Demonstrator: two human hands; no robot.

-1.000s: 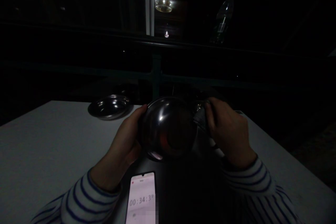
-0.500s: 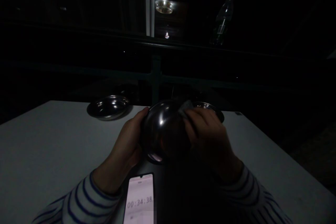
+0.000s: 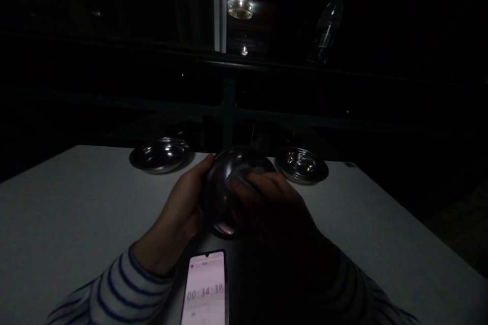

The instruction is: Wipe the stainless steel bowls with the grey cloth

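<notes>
A shiny metal bowl (image 3: 219, 203) is held up over the table, its rounded outer side towards me. My left hand (image 3: 183, 205) is closed on the bowl's left edge, thumb near the top. With bent fingers my right hand (image 3: 272, 198) grips a greyish cloth (image 3: 247, 170) and presses it on the bowl's outer surface. Shadow hides the lower right part of the bowl and much of my right hand.
On the white table (image 3: 95, 213), one metal bowl (image 3: 160, 155) stands at the back left and stacked-looking metal bowls (image 3: 303, 165) at the back right. A lit phone (image 3: 205, 289) showing a timer lies in front. A plastic bottle (image 3: 328, 25) stands beyond, by dark glass.
My right hand has moved left with the cloth, from the bowl's right edge to its middle. The back right bowls now show fully. My left hand keeps its hold.
</notes>
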